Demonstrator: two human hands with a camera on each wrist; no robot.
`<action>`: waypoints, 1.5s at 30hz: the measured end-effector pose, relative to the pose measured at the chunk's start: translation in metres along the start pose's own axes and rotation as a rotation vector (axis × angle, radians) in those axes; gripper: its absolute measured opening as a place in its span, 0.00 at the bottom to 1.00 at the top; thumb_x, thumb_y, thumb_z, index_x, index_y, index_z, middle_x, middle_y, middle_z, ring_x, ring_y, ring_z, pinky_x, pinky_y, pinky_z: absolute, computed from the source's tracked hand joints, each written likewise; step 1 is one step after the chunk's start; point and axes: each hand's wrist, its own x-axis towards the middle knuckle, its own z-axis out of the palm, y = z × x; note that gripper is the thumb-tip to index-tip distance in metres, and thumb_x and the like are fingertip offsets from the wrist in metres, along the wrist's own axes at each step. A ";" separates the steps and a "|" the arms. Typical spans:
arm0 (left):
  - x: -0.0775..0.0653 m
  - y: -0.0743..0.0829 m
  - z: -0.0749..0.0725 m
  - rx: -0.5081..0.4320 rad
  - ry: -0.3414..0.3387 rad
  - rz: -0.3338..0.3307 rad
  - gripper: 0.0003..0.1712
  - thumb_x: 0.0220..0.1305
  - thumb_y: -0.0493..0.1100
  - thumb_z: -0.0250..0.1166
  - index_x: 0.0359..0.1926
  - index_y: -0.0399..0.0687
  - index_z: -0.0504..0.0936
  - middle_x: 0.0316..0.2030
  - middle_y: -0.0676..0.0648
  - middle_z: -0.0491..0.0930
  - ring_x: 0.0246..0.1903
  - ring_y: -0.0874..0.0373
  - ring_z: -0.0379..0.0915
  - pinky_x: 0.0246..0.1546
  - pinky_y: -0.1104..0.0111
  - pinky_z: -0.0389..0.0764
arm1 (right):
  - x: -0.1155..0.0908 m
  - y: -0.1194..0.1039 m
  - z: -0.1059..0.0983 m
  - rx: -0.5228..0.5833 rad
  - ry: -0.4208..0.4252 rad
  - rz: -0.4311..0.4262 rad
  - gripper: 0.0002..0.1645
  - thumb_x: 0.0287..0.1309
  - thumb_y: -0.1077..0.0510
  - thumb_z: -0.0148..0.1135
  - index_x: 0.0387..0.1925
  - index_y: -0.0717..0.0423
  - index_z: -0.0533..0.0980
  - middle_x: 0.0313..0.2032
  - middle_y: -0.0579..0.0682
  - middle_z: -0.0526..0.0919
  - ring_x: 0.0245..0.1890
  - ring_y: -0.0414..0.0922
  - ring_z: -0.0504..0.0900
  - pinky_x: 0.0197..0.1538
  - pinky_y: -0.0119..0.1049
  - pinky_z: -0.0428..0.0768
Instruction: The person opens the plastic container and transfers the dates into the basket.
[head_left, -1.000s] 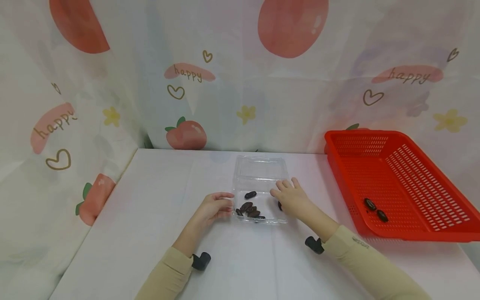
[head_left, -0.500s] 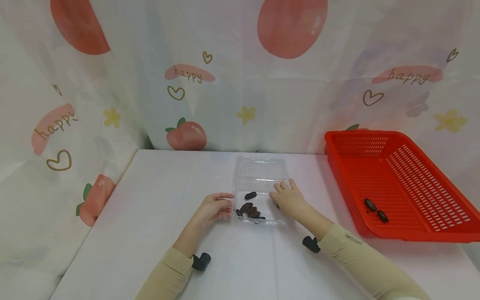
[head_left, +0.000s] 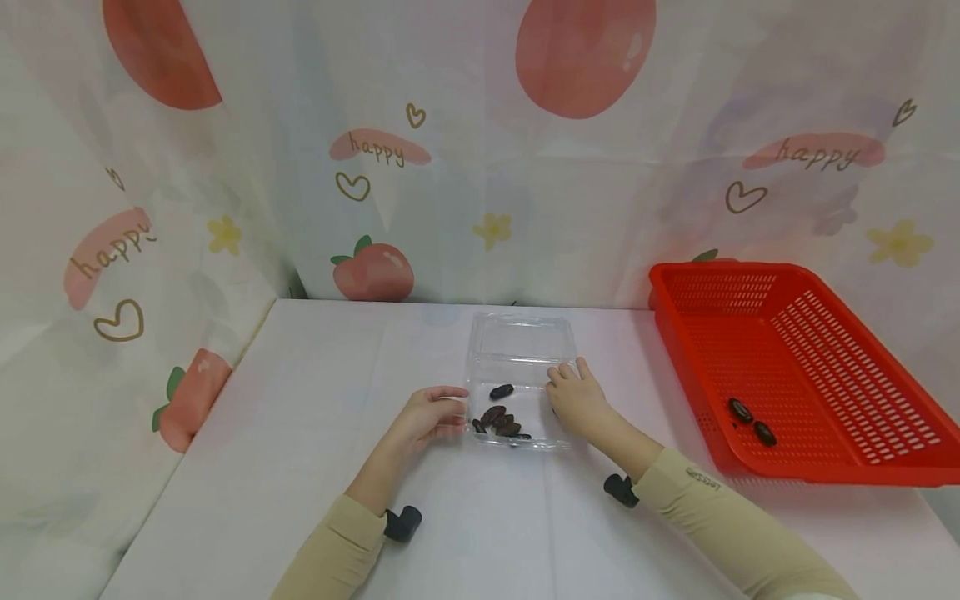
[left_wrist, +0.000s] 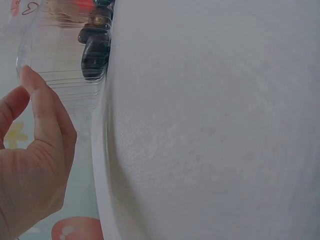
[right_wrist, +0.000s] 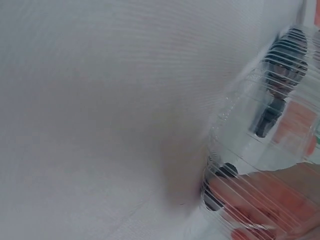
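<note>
A clear plastic clamshell box (head_left: 521,337) lies with its lid folded back. Several dark brown, oval, date-like fruits (head_left: 504,422) are heaped at its near left, and a single date (head_left: 501,391) lies behind them. My left hand (head_left: 427,417) is at the box's left side; in the left wrist view, its nearly straight fingers (left_wrist: 47,112) touch the rim. Inside the box's right part, my right hand (head_left: 581,404) has bent fingers. The right wrist view shows, through the ribbed wall, a dark date (right_wrist: 212,195) at those fingertips, pinched as far as I can tell.
A red perforated basket (head_left: 825,454) stands on the right with two dates (head_left: 752,421) inside. White cloth covers the table (head_left: 322,367). A printed curtain (head_left: 465,183) rises behind and on the left. Each wrist carries a small black device (head_left: 403,523).
My right hand has shifted slightly left inside the box, and the dark date under it is now nearly hidden. The left hand and the box stay in place.
</note>
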 end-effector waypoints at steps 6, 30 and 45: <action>0.002 -0.002 0.000 -0.016 -0.004 -0.004 0.19 0.56 0.28 0.58 0.51 0.31 0.74 0.26 0.47 0.76 0.23 0.59 0.75 0.27 0.71 0.82 | 0.001 -0.001 0.002 0.017 -0.009 0.008 0.13 0.50 0.62 0.62 0.39 0.63 0.77 0.42 0.55 0.72 0.48 0.53 0.67 0.60 0.55 0.61; 0.001 -0.001 0.000 -0.018 -0.015 0.004 0.20 0.56 0.28 0.57 0.51 0.30 0.73 0.25 0.47 0.75 0.23 0.59 0.75 0.28 0.70 0.82 | -0.001 0.002 0.001 0.108 0.165 -0.005 0.22 0.50 0.52 0.65 0.43 0.62 0.74 0.46 0.55 0.75 0.48 0.52 0.72 0.55 0.54 0.65; 0.000 0.000 0.000 0.012 0.004 0.001 0.18 0.56 0.29 0.58 0.50 0.32 0.75 0.27 0.46 0.76 0.24 0.59 0.75 0.27 0.70 0.81 | -0.022 0.021 -0.033 0.175 0.324 0.064 0.17 0.49 0.54 0.66 0.38 0.56 0.71 0.38 0.52 0.71 0.42 0.50 0.69 0.51 0.51 0.64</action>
